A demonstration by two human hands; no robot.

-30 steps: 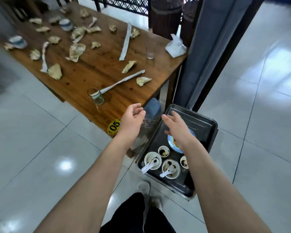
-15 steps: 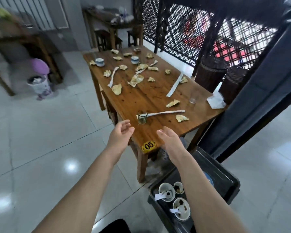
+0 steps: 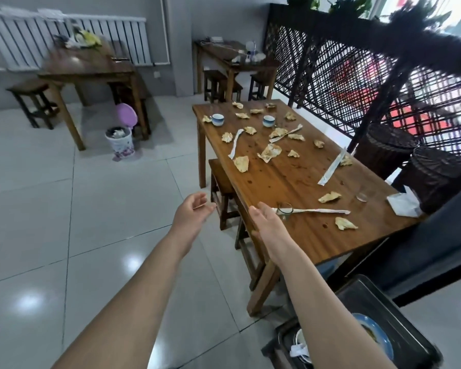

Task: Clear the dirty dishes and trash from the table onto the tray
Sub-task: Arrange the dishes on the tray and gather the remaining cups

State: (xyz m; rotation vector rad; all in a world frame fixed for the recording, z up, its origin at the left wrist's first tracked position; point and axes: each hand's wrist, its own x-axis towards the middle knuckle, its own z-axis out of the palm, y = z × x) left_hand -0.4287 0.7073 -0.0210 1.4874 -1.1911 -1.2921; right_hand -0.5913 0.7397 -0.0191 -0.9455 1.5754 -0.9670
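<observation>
A long wooden table (image 3: 285,179) carries several crumpled napkins, such as one napkin (image 3: 242,163), and long chopstick wrappers (image 3: 332,166). Two blue-rimmed cups (image 3: 218,119) (image 3: 268,121) stand at its far end. A small glass (image 3: 284,211) sits near the front edge, and a second glass (image 3: 362,195) stands at the right. My right hand (image 3: 268,222) reaches over the table's near corner beside the small glass, fingers straight, holding nothing. My left hand (image 3: 193,213) hovers left of the table over the floor, loosely curled and empty. The black tray (image 3: 399,323) with dirty dishes is at the lower right.
A wooden bench (image 3: 222,179) is tucked under the table's left side. A white tissue pack (image 3: 403,205) lies at the right edge. Two dark wicker stools (image 3: 389,147) stand by the lattice screen. A small bin (image 3: 119,141) with a purple lid and other tables are farther back.
The view has lifted from the tray toward the table. Both hands have moved up and forward; my right hand now reaches over the table's corner by the glass.
</observation>
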